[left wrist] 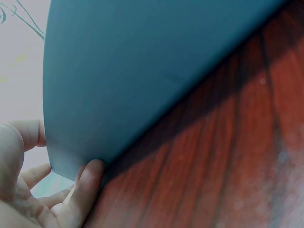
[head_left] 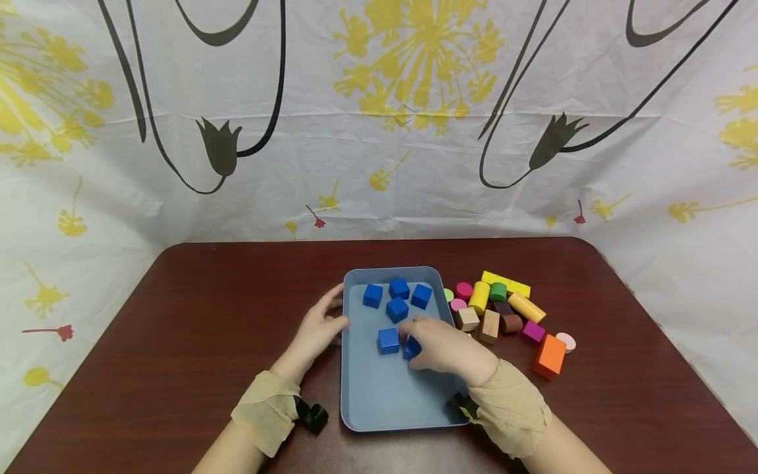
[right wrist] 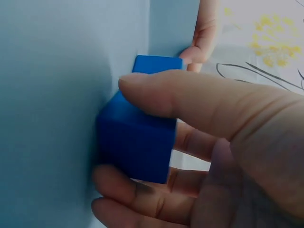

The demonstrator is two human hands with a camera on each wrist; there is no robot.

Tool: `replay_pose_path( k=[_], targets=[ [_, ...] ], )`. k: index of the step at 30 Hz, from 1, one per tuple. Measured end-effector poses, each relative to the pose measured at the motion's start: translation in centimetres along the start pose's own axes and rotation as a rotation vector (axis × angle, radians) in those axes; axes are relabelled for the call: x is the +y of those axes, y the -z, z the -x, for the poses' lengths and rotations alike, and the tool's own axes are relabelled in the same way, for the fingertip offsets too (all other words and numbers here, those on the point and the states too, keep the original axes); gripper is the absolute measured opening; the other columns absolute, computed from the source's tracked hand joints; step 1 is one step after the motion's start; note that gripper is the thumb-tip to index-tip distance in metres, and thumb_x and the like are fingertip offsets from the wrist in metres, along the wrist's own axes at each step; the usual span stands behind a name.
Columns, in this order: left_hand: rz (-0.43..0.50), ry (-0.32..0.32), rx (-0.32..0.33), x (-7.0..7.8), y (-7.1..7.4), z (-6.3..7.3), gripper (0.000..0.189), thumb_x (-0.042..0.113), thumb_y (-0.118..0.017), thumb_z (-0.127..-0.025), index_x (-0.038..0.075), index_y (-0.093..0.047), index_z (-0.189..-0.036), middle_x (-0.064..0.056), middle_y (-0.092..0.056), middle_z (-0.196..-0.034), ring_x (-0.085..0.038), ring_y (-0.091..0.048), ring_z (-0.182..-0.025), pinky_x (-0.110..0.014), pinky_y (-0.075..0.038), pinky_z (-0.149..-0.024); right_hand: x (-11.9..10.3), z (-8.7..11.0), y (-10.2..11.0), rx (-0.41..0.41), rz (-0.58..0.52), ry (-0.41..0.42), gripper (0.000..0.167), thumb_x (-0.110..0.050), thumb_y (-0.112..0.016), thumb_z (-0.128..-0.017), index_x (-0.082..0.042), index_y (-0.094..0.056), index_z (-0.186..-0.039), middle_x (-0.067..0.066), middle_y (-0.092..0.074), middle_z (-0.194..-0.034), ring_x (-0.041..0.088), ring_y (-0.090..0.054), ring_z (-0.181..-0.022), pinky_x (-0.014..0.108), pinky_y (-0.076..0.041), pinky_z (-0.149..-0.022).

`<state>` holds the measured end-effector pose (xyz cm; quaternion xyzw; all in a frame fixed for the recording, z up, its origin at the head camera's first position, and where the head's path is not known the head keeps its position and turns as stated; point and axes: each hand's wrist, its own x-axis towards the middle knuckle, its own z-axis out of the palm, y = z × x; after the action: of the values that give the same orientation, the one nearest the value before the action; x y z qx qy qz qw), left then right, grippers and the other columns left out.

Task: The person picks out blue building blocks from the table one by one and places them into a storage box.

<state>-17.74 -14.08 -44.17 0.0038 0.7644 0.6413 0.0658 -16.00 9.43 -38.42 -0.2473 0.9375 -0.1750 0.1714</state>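
A blue-grey rectangular tray (head_left: 379,401) lies on the table with several blue cubes (head_left: 397,309) in its far half. Over its middle, my right hand (head_left: 447,349) pinches one blue cube (right wrist: 135,142) between thumb and fingers, close to the tray floor. Another blue cube (head_left: 388,341) sits just left of the held one. My left hand (head_left: 316,326) rests against the outside of the tray's left wall, fingers spread. The left wrist view shows its fingertips (left wrist: 92,173) at the wall's lower edge, near the tabletop.
Right of the tray lies a loose group of coloured blocks, among them a yellow bar (head_left: 506,284), a green cylinder (head_left: 498,291), a natural wood block (head_left: 489,326) and an orange block (head_left: 550,357). A patterned white curtain (head_left: 379,197) hangs behind the dark wooden table (head_left: 237,296).
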Motion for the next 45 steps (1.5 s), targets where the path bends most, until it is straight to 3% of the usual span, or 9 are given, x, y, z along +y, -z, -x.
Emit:
replay_pose_path(
  k=[10, 18, 25, 32, 41, 45],
  targets=[
    [0.006, -0.004, -0.003, -0.1, 0.0, 0.0, 0.072, 0.004, -0.057, -0.083, 0.024, -0.037, -0.148, -0.011, -0.053, -0.129, -0.023, -0.055, -0.064, -0.037, -0.051, -0.058, -0.4, 1.2, 1.9, 0.032, -0.039, 0.002, 0.034, -0.019, -0.078, -0.079, -0.012, -0.065, -0.111, 0.003, -0.062, -0.107, 0.015, -0.055, -0.087, 0.035, -0.052, -0.074],
    [0.001, 0.002, 0.000, 0.0, 0.2, 0.0, 0.071, 0.004, -0.058, -0.084, 0.024, -0.037, -0.148, -0.012, -0.053, -0.130, -0.023, -0.056, -0.065, -0.037, -0.050, -0.058, -0.5, 2.1, 3.6, 0.116, -0.034, -0.015, 0.037, -0.024, -0.076, -0.082, -0.012, -0.064, -0.114, 0.008, -0.061, -0.112, 0.020, -0.059, -0.089, 0.031, -0.053, -0.068],
    [-0.009, 0.013, -0.006, -0.1, 0.3, -0.1, 0.070, 0.004, -0.059, -0.083, 0.025, -0.038, -0.148, -0.012, -0.052, -0.131, -0.023, -0.056, -0.065, -0.037, -0.050, -0.059, 0.2, 3.8, 5.6, 0.213, -0.038, 0.036, 0.035, -0.022, -0.072, -0.086, -0.008, -0.063, -0.116, 0.006, -0.060, -0.106, 0.020, -0.056, -0.081, 0.028, -0.050, -0.065],
    [-0.013, 0.006, 0.000, -0.1, 0.4, -0.3, 0.073, 0.004, -0.058, -0.081, 0.026, -0.038, -0.148, -0.012, -0.052, -0.130, -0.022, -0.057, -0.066, -0.037, -0.050, -0.058, 1.2, 4.7, 6.6, 0.313, -0.017, 0.038, 0.032, -0.022, -0.069, -0.087, -0.007, -0.064, -0.115, 0.009, -0.061, -0.113, 0.024, -0.060, -0.095, 0.042, -0.051, -0.083],
    [-0.028, 0.014, -0.010, -0.1, 0.7, -0.2, 0.074, 0.004, -0.059, -0.082, 0.024, -0.036, -0.149, -0.013, -0.051, -0.131, -0.022, -0.056, -0.063, -0.037, -0.051, -0.058, 3.0, 4.7, 7.1, 0.385, -0.004, 0.024, 0.033, -0.024, -0.065, -0.091, -0.003, -0.062, -0.116, 0.012, -0.061, -0.113, 0.025, -0.058, -0.095, 0.044, -0.051, -0.083],
    [-0.042, 0.006, -0.028, 0.0, 0.8, -0.3, 0.074, 0.004, -0.059, -0.082, 0.022, -0.034, -0.150, -0.014, -0.051, -0.131, -0.022, -0.058, -0.065, -0.037, -0.051, -0.058, 3.6, 4.7, 7.7, 0.394, -0.009, -0.005, 0.038, -0.024, -0.062, -0.093, 0.001, -0.059, -0.121, 0.016, -0.059, -0.119, 0.031, -0.056, -0.105, 0.049, -0.047, -0.089]
  ],
)
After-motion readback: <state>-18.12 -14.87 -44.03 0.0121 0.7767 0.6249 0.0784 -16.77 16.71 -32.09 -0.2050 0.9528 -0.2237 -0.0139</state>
